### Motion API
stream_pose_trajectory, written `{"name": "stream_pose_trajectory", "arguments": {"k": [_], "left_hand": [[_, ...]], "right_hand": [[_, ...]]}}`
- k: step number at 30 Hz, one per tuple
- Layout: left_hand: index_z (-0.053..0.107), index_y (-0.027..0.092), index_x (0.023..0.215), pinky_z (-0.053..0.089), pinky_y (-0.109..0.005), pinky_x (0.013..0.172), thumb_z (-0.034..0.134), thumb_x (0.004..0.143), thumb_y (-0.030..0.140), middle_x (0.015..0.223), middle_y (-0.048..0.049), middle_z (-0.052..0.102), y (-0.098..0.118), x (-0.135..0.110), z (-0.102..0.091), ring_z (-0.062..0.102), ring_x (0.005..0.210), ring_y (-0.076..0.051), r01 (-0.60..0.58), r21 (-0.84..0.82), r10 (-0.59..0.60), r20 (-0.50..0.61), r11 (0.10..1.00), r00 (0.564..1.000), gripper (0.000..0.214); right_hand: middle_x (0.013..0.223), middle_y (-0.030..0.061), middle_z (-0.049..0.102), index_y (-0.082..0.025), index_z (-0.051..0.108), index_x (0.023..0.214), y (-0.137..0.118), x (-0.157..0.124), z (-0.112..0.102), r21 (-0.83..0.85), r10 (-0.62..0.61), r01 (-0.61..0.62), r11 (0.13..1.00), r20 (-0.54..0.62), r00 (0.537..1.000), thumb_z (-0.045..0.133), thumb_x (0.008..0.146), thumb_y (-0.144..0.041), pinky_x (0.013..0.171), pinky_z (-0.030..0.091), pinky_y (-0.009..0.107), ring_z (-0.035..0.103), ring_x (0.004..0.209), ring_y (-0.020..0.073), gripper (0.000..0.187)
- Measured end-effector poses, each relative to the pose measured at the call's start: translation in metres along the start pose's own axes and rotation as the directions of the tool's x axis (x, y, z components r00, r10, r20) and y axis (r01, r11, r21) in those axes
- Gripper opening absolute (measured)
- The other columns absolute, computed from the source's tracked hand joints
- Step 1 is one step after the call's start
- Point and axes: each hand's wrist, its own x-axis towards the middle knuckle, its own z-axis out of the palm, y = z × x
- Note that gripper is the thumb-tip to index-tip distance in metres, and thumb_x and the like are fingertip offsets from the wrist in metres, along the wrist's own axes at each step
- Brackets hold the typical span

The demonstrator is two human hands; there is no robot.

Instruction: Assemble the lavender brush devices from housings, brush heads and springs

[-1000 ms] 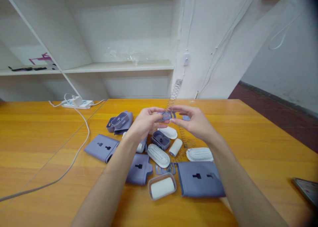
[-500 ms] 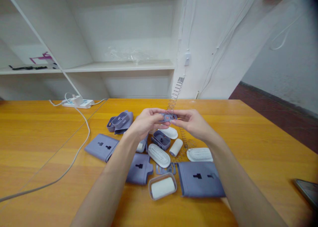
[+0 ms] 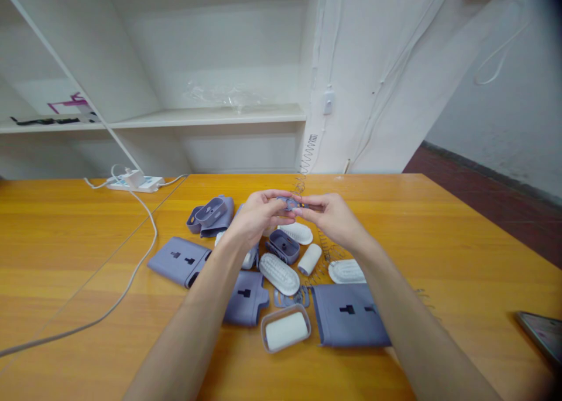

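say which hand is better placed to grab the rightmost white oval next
Right, probably: the right hand is nearer that white oval than the left hand, though both hold the purple part.

- Left hand (image 3: 259, 218) and right hand (image 3: 332, 220) are covering parts of the small plate (image 3: 290, 203).
- Right forearm (image 3: 406, 307) is hiding 1 side of the large case (image 3: 346, 331).
- The view's right edge is cutting off the phone (image 3: 541, 332).

A white power strip (image 3: 153, 184) sits back left on a wooden table (image 3: 439, 237), a phone (image 3: 541, 333) far right. Clear plastic (image 3: 237, 100) rests on a white shelf (image 3: 197, 117) behind.
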Motion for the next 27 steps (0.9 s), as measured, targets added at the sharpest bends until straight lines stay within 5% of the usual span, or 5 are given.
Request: {"name": "stream_pose_trajectory", "arguments": {"k": [12,20,27], "left_hand": [[0.062,0.008,0.097,0.058,-0.028,0.068,0.064,0.073,0.006,0.088,-0.0112,0.071,-0.008,0.004,0.008,0.068,0.065,-0.013,-0.032,-0.024,0.030,-0.106,0.999,0.994,0.023],[0.062,0.008,0.097,0.059,-0.029,0.070,0.065,0.071,0.004,0.089,-0.0113,0.072,-0.010,0.003,0.016,0.068,0.068,-0.013,-0.075,-0.074,0.064,-0.133,0.994,0.989,0.027],[0.064,0.008,0.097,0.059,-0.029,0.070,0.064,0.069,0.003,0.082,-0.0094,0.072,-0.007,0.000,0.014,0.067,0.063,-0.012,0.001,-0.095,-0.013,-0.124,0.995,0.992,0.028]], "right_hand": [[0.095,0.0090,0.077,-0.012,0.075,0.103,-0.003,0.000,0.007,0.112,0.154,-0.147,0.983,-0.061,0.986,0.073,0.071,-0.024,0.071,0.055,0.032,0.070,0.082,0.0204,0.034],[0.092,0.0087,0.077,-0.013,0.076,0.096,-0.008,-0.001,0.007,0.180,0.138,-0.118,0.977,-0.107,0.985,0.075,0.067,-0.023,0.076,0.055,0.034,0.070,0.084,0.0211,0.031],[0.094,0.0088,0.076,-0.013,0.075,0.093,-0.006,-0.001,0.005,0.170,0.151,-0.139,0.976,-0.060,0.987,0.074,0.067,-0.021,0.079,0.054,0.034,0.070,0.084,0.0206,0.027]]}}
